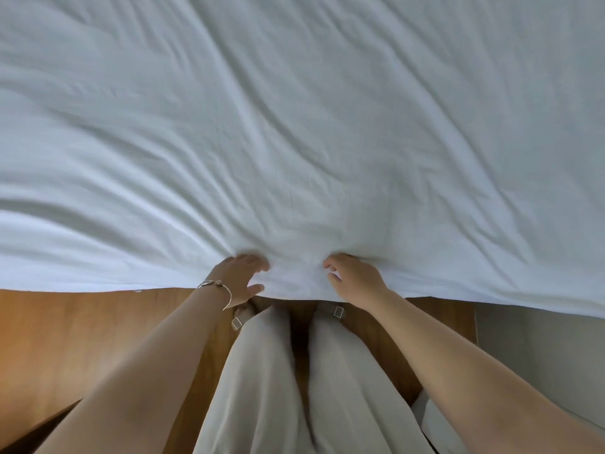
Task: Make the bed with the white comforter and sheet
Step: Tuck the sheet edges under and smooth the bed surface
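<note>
The white comforter (294,126) is spread wide over the bed and fills the upper two thirds of the view, creased with folds that run toward my hands. Its near edge hangs over the bedside. My left hand (240,278), with a thin bracelet on the wrist, grips that edge with the thumb under the cloth. My right hand (353,278) grips the same edge a short way to the right, fingers curled into the fabric. The cloth bunches between the two hands. A separate sheet cannot be told apart from the comforter.
I stand close against the bedside in pale trousers (294,388) and strapped sandals. Wooden floor (82,339) lies below the hanging edge on the left. A pale grey surface (540,348) borders the floor at the right.
</note>
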The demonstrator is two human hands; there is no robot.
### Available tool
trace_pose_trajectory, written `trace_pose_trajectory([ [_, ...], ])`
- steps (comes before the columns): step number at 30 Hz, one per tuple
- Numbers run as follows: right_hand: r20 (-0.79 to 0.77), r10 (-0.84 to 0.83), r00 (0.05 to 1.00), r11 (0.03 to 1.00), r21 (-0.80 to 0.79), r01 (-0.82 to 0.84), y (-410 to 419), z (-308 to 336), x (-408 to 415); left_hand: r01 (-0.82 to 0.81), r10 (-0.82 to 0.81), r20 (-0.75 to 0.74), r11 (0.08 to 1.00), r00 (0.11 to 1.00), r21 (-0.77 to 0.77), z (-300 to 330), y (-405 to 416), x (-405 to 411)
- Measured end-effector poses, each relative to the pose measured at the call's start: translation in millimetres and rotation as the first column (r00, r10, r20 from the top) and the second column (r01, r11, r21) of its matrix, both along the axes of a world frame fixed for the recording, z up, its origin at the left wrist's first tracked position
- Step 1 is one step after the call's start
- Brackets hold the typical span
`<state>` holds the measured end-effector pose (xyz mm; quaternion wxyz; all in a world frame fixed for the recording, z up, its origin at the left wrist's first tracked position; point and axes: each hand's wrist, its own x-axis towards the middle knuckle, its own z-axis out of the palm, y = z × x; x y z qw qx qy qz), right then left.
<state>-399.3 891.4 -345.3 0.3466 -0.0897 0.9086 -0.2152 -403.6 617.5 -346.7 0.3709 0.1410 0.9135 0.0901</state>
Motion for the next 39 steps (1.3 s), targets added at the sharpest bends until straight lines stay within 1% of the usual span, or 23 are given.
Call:
trace_pose_trajectory([
  [3, -0.021, 0.046, 0.999, 0.998, -0.045, -0.047, -47.9, -0.6, -6.2, 0.078, -0.083, -0.035, 0.989, 0.996, -0.123, -2.5, -51.6, 7.5],
  [7, -0.011, 0.133, 0.991, 0.986, -0.103, -0.133, -137.5, -2.3, -10.1, 0.092, -0.105, -0.035, 0.960, 0.994, -0.263, -5.9, -137.8, 21.2],
  [9, 0.011, 0.179, 0.984, 0.978, -0.115, -0.177, -187.3, -3.9, -9.7, 0.095, -0.136, -0.118, 0.949, 0.984, -0.300, -5.9, -185.9, 27.0],
  [11, 0.009, 0.204, 0.979, 0.972, -0.122, -0.201, -237.5, -5.6, -8.2, 0.049, -0.120, -0.236, 0.957, 0.964, -0.287, -8.5, -234.2, 28.0],
  [13, -0.065, 0.241, 0.968, 0.964, -0.100, -0.247, -286.4, -9.1, -5.9, 0.037, -0.130, -0.308, 0.956, 0.942, -0.291, -12.5, -277.3, 26.4],
  [14, -0.129, 0.278, 0.952, 0.956, -0.056, -0.287, -310.0, -12.3, -4.2, 0.029, -0.126, -0.339, 0.960, 0.932, -0.277, -15.1, -294.7, 25.6],
  [16, -0.195, 0.330, 0.924, 0.943, 0.118, -0.312, -352.0, -20.0, -3.3, -0.012, -0.078, -0.382, 0.973, 0.921, -0.228, -20.2, -320.0, 22.3],
  [18, -0.173, 0.321, 0.931, 0.918, 0.297, -0.261, -381.2, -27.3, -5.2, -0.090, 0.022, -0.408, 0.985, 0.913, -0.149, -24.0, -335.7, 18.1],
  [20, -0.202, 0.281, 0.938, 0.907, 0.376, -0.191, -396.4, -33.6, -7.0, -0.152, 0.130, -0.421, 0.988, 0.898, -0.019, -27.5, -345.5, 11.7],
  [22, -0.265, 0.250, 0.931, 0.925, 0.350, -0.149, -398.1, -34.6, -11.6, -0.193, 0.222, -0.403, 0.975, 0.888, 0.113, -29.7, -351.8, 3.0],
  [24, -0.304, 0.253, 0.918, 0.945, 0.280, -0.168, -393.7, -31.1, -14.6, -0.202, 0.261, -0.387, 0.961, 0.885, 0.187, -32.3, -358.5, -3.5],
  [26, -0.343, 0.221, 0.913, 0.961, 0.234, -0.145, -392.2, -24.8, -12.1, -0.188, 0.256, -0.372, 0.959, 0.892, 0.210, -31.7, -365.7, -5.8],
  [28, -0.401, 0.093, 0.911, 0.987, 0.160, -0.030, -390.3, -21.1, -7.9, -0.201, 0.265, -0.338, 0.956, 0.903, 0.213, -23.0, -368.2, -6.2],
  [29, -0.390, 0.017, 0.921, 0.993, 0.115, 0.031, -390.5, -17.7, -5.0, -0.244, 0.299, -0.310, 0.948, 0.902, 0.204, -18.1, -369.2, -5.2],
  [30, -0.354, -0.025, 0.935, 0.993, 0.096, 0.063, -390.4, -15.0, 0.8, -0.305, 0.344, -0.257, 0.935, 0.903, 0.181, -12.0, -369.0, -4.0],
  [31, -0.305, -0.021, 0.952, 0.994, 0.097, 0.053, -389.9, -14.3, 7.2, -0.351, 0.373, -0.183, 0.926, 0.910, 0.141, -7.5, -369.3, -1.1],
  [32, -0.251, 0.026, 0.968, 0.993, 0.115, 0.003, -390.2, -17.0, 16.8, -0.338, 0.345, -0.103, 0.938, 0.933, 0.079, -4.7, -369.6, 3.2],
  [33, -0.123, 0.118, 0.985, 0.983, 0.156, -0.099, -393.5, -19.7, 27.7, -0.257, 0.257, -0.035, 0.966, 0.966, 0.000, -5.3, -370.0, 9.0],
  [34, 0.026, 0.223, 0.975, 0.958, 0.178, -0.224, -398.4, -23.6, 38.5, -0.178, 0.181, 0.035, 0.982, 0.983, -0.063, -3.8, -370.2, 15.9],
  [35, 0.137, 0.283, 0.949, 0.937, 0.170, -0.304, -403.2, -27.5, 49.3, -0.138, 0.147, 0.086, 0.986, 0.985, -0.098, -5.0, -371.0, 23.1],
  [37, 0.250, 0.290, 0.924, 0.929, 0.157, -0.335, -413.1, -32.6, 49.0, -0.130, 0.144, 0.132, 0.985, 0.981, -0.111, -5.3, -371.2, 25.3],
  [38, 0.263, 0.285, 0.922, 0.926, 0.172, -0.336, -415.5, -31.9, 40.1, -0.115, 0.132, 0.154, 0.987, 0.979, -0.113, -7.0, -372.2, 21.6],
  [39, 0.243, 0.336, 0.910, 0.906, 0.182, -0.383, -417.7, -29.6, 31.0, -0.079, 0.097, 0.176, 0.991, 0.980, -0.108, -10.2, -373.9, 18.0],
])
